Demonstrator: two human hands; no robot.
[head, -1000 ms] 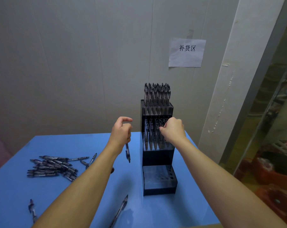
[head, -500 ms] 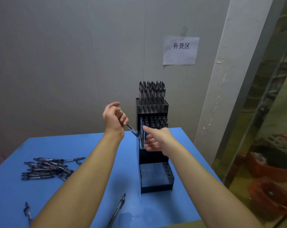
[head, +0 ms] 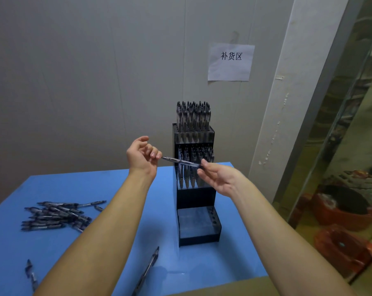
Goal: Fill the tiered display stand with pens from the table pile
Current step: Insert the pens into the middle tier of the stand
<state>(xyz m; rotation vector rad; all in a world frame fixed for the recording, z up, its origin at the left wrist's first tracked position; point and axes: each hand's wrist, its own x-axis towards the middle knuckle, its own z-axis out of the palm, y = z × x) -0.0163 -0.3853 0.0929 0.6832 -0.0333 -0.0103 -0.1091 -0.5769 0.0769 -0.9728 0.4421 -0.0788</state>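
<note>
A black tiered display stand (head: 194, 198) rises at the far middle of the blue table (head: 125, 189). Its top tier is packed with pens, its middle tier holds several, and its bottom tier shows bare holes. One pen (head: 180, 162) lies level in the air in front of the middle tier. My left hand (head: 141, 160) pinches its left end and my right hand (head: 218, 176) pinches its right end. The pen pile (head: 57, 215) lies on the table at the left.
Two loose pens lie near the front edge, one (head: 147, 271) in the middle and another (head: 31, 274) at the left. A paper sign (head: 231, 61) hangs on the wall. Red tubs (head: 343, 212) sit on the floor beyond the table's right edge.
My right hand left the middle tier and took the free end of the pen that my left hand raised from a hanging to a level position. The camera shifted slightly.
</note>
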